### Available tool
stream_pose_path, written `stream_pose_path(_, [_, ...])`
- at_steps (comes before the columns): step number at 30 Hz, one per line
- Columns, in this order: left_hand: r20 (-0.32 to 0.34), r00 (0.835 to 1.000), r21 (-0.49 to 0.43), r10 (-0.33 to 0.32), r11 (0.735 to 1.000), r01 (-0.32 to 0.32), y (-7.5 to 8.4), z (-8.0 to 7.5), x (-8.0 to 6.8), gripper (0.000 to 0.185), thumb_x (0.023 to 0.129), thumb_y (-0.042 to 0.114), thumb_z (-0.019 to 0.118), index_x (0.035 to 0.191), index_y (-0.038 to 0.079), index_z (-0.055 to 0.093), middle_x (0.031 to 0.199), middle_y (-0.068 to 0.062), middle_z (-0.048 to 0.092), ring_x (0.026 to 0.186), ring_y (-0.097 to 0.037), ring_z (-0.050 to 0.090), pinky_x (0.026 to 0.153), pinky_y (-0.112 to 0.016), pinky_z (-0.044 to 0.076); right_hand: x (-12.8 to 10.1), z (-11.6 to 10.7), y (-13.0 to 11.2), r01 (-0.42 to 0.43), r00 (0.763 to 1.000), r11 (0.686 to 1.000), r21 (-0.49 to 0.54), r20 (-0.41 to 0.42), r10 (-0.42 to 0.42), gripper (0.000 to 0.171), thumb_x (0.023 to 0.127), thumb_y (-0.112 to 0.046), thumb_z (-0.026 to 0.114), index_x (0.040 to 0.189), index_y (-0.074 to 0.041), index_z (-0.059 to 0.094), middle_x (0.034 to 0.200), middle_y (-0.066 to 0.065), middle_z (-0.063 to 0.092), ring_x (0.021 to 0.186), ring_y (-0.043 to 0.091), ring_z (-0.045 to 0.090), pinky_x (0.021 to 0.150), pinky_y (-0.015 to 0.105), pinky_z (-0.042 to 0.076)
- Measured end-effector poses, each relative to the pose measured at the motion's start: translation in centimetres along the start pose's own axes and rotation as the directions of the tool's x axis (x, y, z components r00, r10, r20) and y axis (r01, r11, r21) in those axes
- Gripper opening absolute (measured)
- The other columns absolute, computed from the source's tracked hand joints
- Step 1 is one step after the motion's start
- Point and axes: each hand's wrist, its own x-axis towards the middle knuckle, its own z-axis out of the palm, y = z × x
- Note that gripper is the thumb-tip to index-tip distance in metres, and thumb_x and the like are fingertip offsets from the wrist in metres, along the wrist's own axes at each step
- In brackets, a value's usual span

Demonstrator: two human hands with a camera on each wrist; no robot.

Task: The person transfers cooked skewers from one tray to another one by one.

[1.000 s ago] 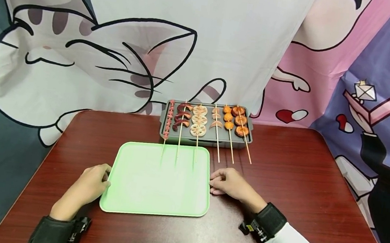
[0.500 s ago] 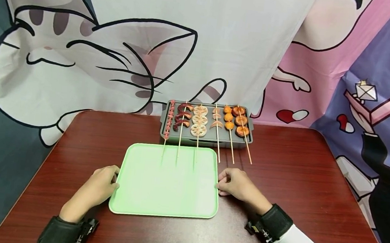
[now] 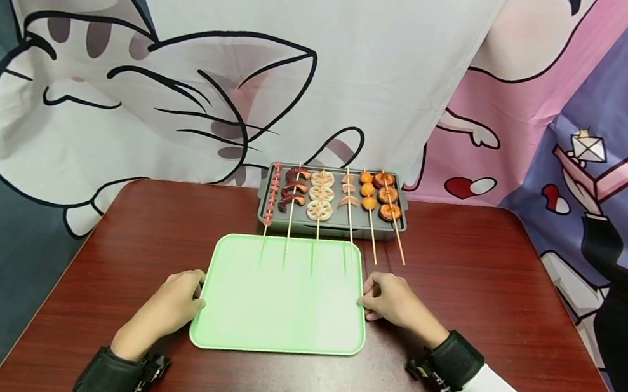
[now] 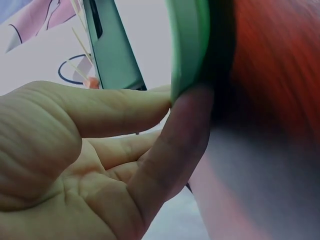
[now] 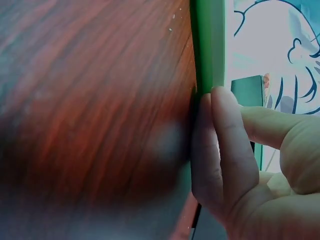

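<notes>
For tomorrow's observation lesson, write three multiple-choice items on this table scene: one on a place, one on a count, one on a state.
1. Where does the grey grill tray stand?
A. beyond the green tray
B. on the green tray
C. left of the left hand

2. How many skewers lie on it?
A. four
B. six
C. nine

3. What is on the green tray?
A. lotus slices
B. a cup
C. no food

Answers:
1 A, it stands at the table's far edge.
2 B, six sticks show.
3 C, only stick ends overhang it, while the left hand and right hand hold its sides.
</notes>
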Motion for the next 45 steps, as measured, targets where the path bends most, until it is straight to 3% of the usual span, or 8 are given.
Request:
stream_pose_path(10, [0.027, 1.0, -0.011, 0.013, 1.0, -0.013, 1.2, 0.6, 0.4, 0.016, 0.089, -0.006, 0.068, 0.104, -0.004, 0.063, 0.079, -0.006, 0.052, 0.068, -0.019, 0.046, 0.059, -0.031, 0.039, -0.7, -1.0, 0.3, 0.0, 1.0, 0.995, -0.098, -0.015, -0.001, 0.017, 0.088, -0.004, 0.076, 0.088, -0.004, 0.059, 0.072, 0.004, 0.065, 0.058, 0.012, 0.069, 0.055, 0.027, 0.059])
stream_pose_path(17, [0.013, 0.999, -0.009, 0.034, 0.999, -0.034, 2.3, 1.1, 0.8, 0.013, 0.087, -0.007, 0.069, 0.096, -0.001, 0.062, 0.076, -0.005, 0.05, 0.067, -0.019, 0.046, 0.059, -0.031, 0.038, -1.2, -2.1, 0.9, -0.028, 1.0, 0.996, -0.085, 0.003, 0.029, 0.017, 0.089, -0.003, 0.075, 0.089, -0.003, 0.059, 0.073, 0.006, 0.064, 0.059, 0.014, 0.07, 0.057, 0.029, 0.06])
stream_pose_path(28, [0.043, 0.999, -0.055, 0.032, 0.998, -0.029, 4.2, 2.0, 1.5, 0.016, 0.089, -0.005, 0.07, 0.088, 0.003, 0.056, 0.073, -0.006, 0.048, 0.061, -0.018, 0.044, 0.056, -0.029, 0.036, -2.1, -3.8, 2.1, -0.048, 0.999, 0.995, -0.088, -0.014, 0.047, 0.016, 0.088, -0.003, 0.075, 0.088, -0.003, 0.059, 0.074, 0.006, 0.064, 0.06, 0.015, 0.07, 0.057, 0.03, 0.061])
stream_pose_path(34, [0.037, 0.998, -0.06, 0.057, 0.997, -0.054, 4.7, 2.5, 1.9, 0.017, 0.089, -0.005, 0.069, 0.086, 0.004, 0.055, 0.074, -0.005, 0.049, 0.061, -0.017, 0.044, 0.057, -0.028, 0.036, -2.2, -4.6, 2.6, -0.059, 0.998, 0.994, -0.093, -0.017, 0.057, 0.017, 0.089, -0.003, 0.075, 0.089, -0.002, 0.059, 0.075, 0.006, 0.063, 0.061, 0.015, 0.07, 0.058, 0.029, 0.061])
stream_pose_path(45, [0.043, 0.999, -0.054, 0.018, 0.998, -0.016, 4.9, 2.5, 2.1, 0.017, 0.09, -0.003, 0.072, 0.088, 0.003, 0.056, 0.072, -0.005, 0.049, 0.061, -0.018, 0.045, 0.057, -0.027, 0.037, -2.2, -4.6, 2.8, -0.061, 0.998, 0.995, -0.078, -0.019, 0.059, 0.015, 0.09, -0.004, 0.075, 0.091, -0.001, 0.06, 0.076, 0.007, 0.064, 0.063, 0.014, 0.069, 0.059, 0.028, 0.061])
